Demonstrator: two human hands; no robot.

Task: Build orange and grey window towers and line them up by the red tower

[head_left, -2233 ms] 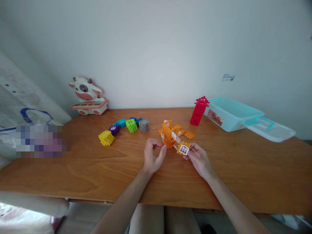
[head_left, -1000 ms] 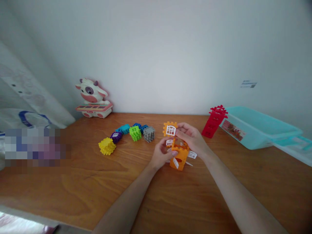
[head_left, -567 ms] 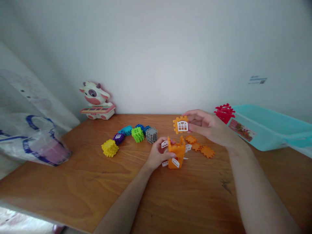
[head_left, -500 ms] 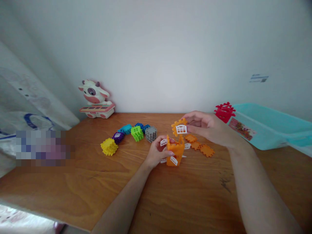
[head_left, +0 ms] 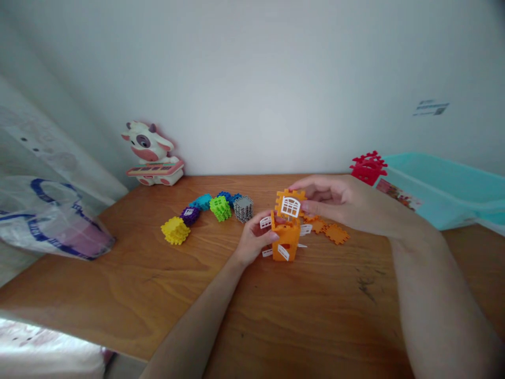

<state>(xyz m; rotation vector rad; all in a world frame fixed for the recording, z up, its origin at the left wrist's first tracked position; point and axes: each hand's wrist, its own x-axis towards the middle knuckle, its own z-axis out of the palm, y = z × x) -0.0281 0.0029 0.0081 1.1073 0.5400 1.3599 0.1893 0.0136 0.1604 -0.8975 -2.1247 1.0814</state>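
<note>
Orange waffle-block tower (head_left: pixel 286 239) stood upright on the wooden table (head_left: pixel 118 284), with the left hand's (head_left: pixel 254 241) fingers curled together against its side, seemingly holding it steady. Right hand (head_left: pixel 335 202) had its fingers and thumb pinched on an orange panel with a white window (head_left: pixel 291 207), just above the tower's rim. Several walls looked built, white window bits attached, but the top looked open. Past the right fingertips, loose orange squares (head_left: pixel 336 234) lay flat. Left of the left fingers sat a row of colored cubes (head_left: pixel 221 209). Beyond the right hand, a teal plastic bin (head_left: pixel 442 181) had a picture label, and the wall sticker (head_left: pixel 431 108) was too blurry to read.
</note>
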